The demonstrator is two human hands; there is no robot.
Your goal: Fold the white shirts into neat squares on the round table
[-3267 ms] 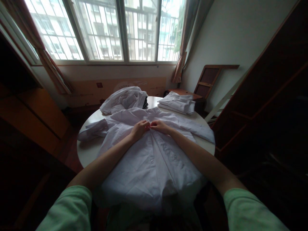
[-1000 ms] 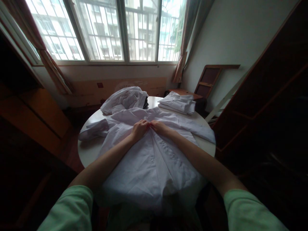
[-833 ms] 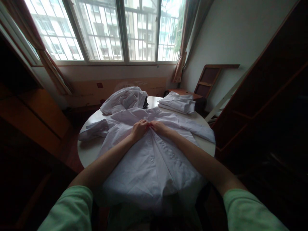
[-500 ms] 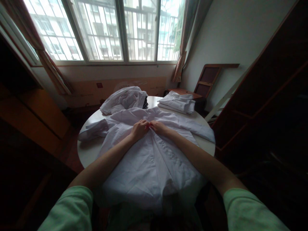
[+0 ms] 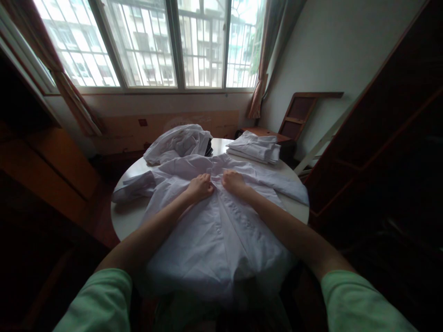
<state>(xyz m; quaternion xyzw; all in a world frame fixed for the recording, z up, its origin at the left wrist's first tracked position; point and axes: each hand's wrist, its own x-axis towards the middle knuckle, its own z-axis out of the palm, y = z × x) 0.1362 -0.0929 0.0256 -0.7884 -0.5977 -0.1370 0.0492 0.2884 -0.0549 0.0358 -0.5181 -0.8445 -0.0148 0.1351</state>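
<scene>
A white shirt [image 5: 194, 249] lies spread over the round table, its hem hanging over the near edge and its sleeves out to both sides. Its front edges meet at the upper middle and part lower down. My left hand [image 5: 201, 186] is closed on the cloth left of the front opening, near the collar. On the other side of the opening, my right hand [image 5: 234, 181] is closed on the cloth too. A small gap separates the hands. The fingertips of both are mostly hidden.
Behind the shirt, a heap of crumpled white clothes [image 5: 180, 143] sits at the back left of the white table [image 5: 121, 221]. A stack of folded white garments [image 5: 254, 147] rests at the back right. Dark wooden furniture [image 5: 363, 152] stands at the right, a wooden cabinet [image 5: 65, 161] at the left.
My hands, which were touching at the shirt's front, have moved apart. The left has shifted slightly left and down, the right slightly right. The shirt stays in about the same place.
</scene>
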